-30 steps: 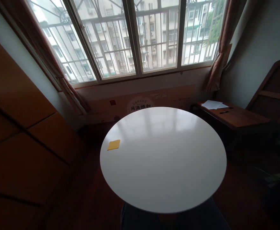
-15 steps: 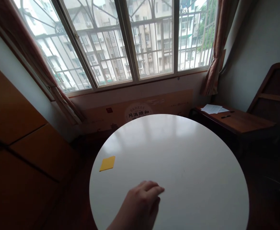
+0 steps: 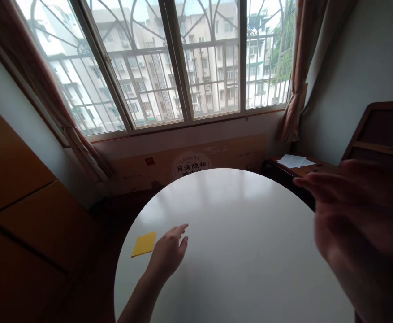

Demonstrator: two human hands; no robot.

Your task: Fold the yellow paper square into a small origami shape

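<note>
Head view: beside the yellow paper, my left hand, fingers parted, empty, could shift it by sweeping left; right hand blurred, can't tell.

The left hand is over the worktop's left part, back upward, fingers loosely extended, thumb apart, its bare forearm slanting in from the near left. The right hand, blurred, is raised by the right edge, fingers stretched leftward.
</note>
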